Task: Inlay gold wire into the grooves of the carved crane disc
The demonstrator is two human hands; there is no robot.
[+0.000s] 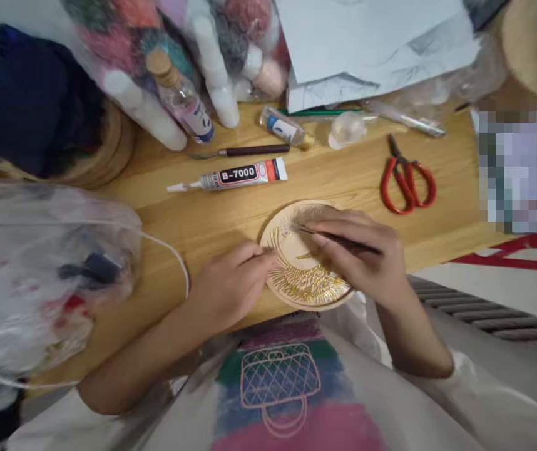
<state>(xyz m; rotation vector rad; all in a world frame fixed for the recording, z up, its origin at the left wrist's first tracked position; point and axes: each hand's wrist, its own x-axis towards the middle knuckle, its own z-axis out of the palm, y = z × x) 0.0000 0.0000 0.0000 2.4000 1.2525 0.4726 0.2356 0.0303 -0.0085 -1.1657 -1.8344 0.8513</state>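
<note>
Fingers of my right hand (376,266) grip a slim dark tool (366,247), its tip over a pale disc (291,245); those of my left hand (228,285) are closed on the disc's left rim. Gold lines (310,285) curve across its near part. It lies at the near edge of the worktop (221,219), a B-7000 tube (240,175) and red-handled scissors (408,178) beyond.

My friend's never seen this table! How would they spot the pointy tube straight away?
On the wooden table, find the round disc with the gold pattern. The tube lies beyond it, to the left. Unlike the thin, dark-handled tool just behind it, it says B-7000 in white on black.
</note>
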